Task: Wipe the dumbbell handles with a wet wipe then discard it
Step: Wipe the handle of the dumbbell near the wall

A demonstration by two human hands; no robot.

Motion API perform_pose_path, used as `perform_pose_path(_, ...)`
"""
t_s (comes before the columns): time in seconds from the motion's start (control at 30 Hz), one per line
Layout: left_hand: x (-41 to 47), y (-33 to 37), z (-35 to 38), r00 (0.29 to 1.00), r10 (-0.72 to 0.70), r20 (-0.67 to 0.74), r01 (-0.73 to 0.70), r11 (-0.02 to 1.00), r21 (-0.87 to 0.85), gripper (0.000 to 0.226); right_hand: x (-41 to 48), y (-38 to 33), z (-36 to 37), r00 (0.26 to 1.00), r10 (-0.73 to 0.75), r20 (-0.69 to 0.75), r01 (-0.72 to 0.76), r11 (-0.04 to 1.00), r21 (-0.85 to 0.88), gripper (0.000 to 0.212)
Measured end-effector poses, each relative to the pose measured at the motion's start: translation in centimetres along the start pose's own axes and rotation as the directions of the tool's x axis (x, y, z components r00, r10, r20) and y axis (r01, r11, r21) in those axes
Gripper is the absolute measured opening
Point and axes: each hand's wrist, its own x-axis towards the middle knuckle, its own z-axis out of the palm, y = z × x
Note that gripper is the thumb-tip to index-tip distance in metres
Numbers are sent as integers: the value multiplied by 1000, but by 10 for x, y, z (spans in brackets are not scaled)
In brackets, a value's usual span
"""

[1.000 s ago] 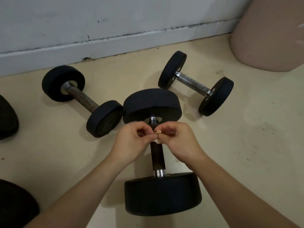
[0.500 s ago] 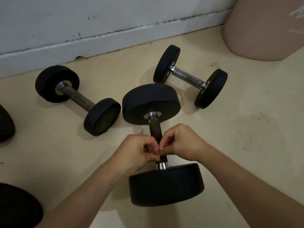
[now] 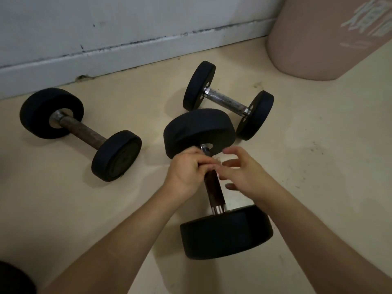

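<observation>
Well, left hand (image 3: 186, 172) fingers clamp the handle (image 3: 214, 192) of that heavy-looking, rigid dumbbell (image 3: 224, 232), right hand (image 3: 246, 177) fingers spread just beside

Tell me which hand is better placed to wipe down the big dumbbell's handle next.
Left, probably. The left hand is curled round the top of the large black dumbbell's dark handle, ready to slide down it; the right hand sits beside the handle with fingers spread, gripping nothing. The wipe is hidden.
</observation>
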Motion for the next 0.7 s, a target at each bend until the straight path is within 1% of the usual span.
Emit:
perform_pose_path(0.03, 0, 0, 3, 999, 23, 34, -23, 1000, 1, 18, 9, 1, -2, 998, -58, -1, 58, 998, -36, 34)
perform_pose_path(0.07, -1, -2, 6, 998, 31, 51, -30, 999, -14, 21, 15, 4, -4, 993, -112, -19, 110, 988, -110, 28)
perform_pose_path(0.1, -3, -3, 8, 998, 26, 52, -24, 999, -31, 21, 19, 9, -6, 989, -143, -42, 134, 977, -167, 26)
perform_pose_path(0.17, -10, -6, 12, 999, 45, 27, -45, 999, 4, 20, 16, 18, -13, 990, -134, -32, 126, 974, -189, 33)
perform_pose_path(0.23, -13, -1, 17, 993, 114, 32, -116, 989, 91, 17, 10, 27, -23, 993, -120, -8, 116, 975, -190, 47)
perform_pose_path(0.27, -9, 4, 20, 992, 122, 42, -126, 986, 110, 18, 8, 31, -28, 994, -112, -14, 108, 978, -181, 51)
perform_pose_path(0.3, -1, 10, 24, 993, 106, 55, -112, 986, 120, 20, 7, 34, -33, 995, -95, -27, 91, 987, -134, 52)
perform_pose_path(0.4, 22, 22, 34, 998, 13, 66, -21, 993, 117, 18, 7, 34, -39, 1000, -3, -14, 4, 995, 99, 45)
perform_pose_path(0.47, 23, 24, 39, 999, -26, 22, 25, 998, 52, 12, 8, 38, -40, 1000, 7, -25, -4, 992, 130, 37)
perform_pose_path(0.5, 15, 23, 40, 999, -37, 36, 37, 999, -3, 9, 7, 40, -40, 998, 4, -61, 5, 990, 143, 32)
perform_pose_path(0.57, -10, 25, 39, 986, -24, 162, 39, 996, -86, 10, 8, 43, -40, 989, 35, -142, -3, 975, 220, 26)
perform_pose_path(0.6, -17, 24, 37, 971, -3, 238, 29, 994, -104, 11, 8, 43, -41, 988, 61, -145, -21, 964, 264, 25)
perform_pose_path(0.63, -17, 22, 37, 958, 28, 286, 5, 994, -113, 12, 8, 43, -42, 990, 76, -120, -39, 959, 281, 23)
perform_pose_path(0.67, -12, 20, 36, 959, 54, 278, -32, 996, -86, 12, 8, 43, -43, 995, 69, -74, -48, 966, 253, 22)
perform_pose_path(0.7, -4, 16, 35, 975, 58, 217, -47, 998, -52, 11, 9, 42, -43, 999, 38, -19, -34, 982, 186, 23)
